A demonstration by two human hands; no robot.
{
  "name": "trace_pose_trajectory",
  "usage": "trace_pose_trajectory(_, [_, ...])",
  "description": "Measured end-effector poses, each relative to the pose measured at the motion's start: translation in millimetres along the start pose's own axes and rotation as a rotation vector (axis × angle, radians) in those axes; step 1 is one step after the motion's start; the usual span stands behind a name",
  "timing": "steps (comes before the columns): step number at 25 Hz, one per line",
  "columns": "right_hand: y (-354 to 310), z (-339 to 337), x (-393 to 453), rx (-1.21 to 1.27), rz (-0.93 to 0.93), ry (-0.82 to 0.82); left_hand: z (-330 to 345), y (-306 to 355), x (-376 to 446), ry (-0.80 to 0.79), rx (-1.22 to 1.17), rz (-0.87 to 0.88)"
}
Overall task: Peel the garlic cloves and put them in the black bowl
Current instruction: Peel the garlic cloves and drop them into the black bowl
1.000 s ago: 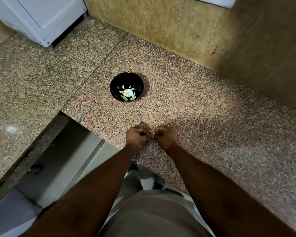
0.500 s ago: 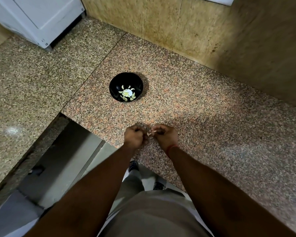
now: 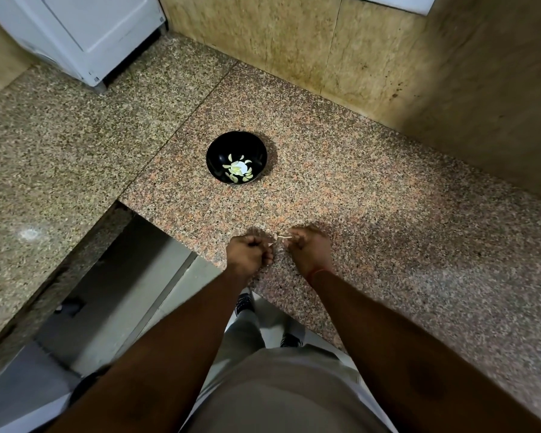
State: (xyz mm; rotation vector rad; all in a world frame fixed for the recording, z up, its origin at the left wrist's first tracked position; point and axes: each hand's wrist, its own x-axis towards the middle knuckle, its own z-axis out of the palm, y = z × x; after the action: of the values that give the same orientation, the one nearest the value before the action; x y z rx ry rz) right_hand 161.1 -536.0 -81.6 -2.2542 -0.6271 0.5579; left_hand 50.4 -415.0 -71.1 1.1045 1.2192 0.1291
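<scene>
The black bowl (image 3: 236, 144) stands on the granite counter, with several pale peeled garlic cloves (image 3: 238, 171) lying in its bottom. Nearer to me, over the counter's front edge, my left hand (image 3: 250, 255) is curled into a fist, and a pale sliver of a garlic clove shows at its fingertips. My right hand (image 3: 310, 248) is a short gap away and pinches a thin strip of garlic skin (image 3: 284, 236) that points towards the left hand. Most of the clove is hidden inside the left fist.
The speckled granite counter (image 3: 388, 214) runs in an L, with another slab to the left. A white appliance (image 3: 85, 35) stands at the back left. Tiled walls (image 3: 294, 48) close the back and right. Below the counter's edge is floor, with my legs and shoes.
My hands, first pressed together, have drawn apart: the right hand has pulled a strip of skin away from the clove in the left. The bowl has not moved.
</scene>
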Motion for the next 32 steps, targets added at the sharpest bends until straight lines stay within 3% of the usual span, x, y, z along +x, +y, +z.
trace_pose_trajectory(3, [-4.8,-5.6,-13.5,-0.114,-0.182,0.011,-0.8,-2.9,-7.0,-0.057,-0.008,-0.036])
trace_pose_trajectory(6, [-5.7,-4.2,-25.2,-0.101,-0.307,-0.124,0.0,-3.0,-15.5,-0.106,-0.003,-0.065])
trace_pose_trajectory(13, [6.7,3.5,-40.1,-0.048,-0.2,-0.208,-2.5,-23.0,-26.7,-0.127,0.164,-0.071])
trace_pose_trajectory(23, [16.0,8.7,-55.9,-0.275,-0.232,-0.201,-2.3,-36.5,-33.6,-0.073,0.458,0.077])
trace_pose_trajectory(32, [18.1,12.6,-59.7,-0.247,-0.228,-0.174,-23.5,-46.5,-44.0,-0.109,0.287,0.079])
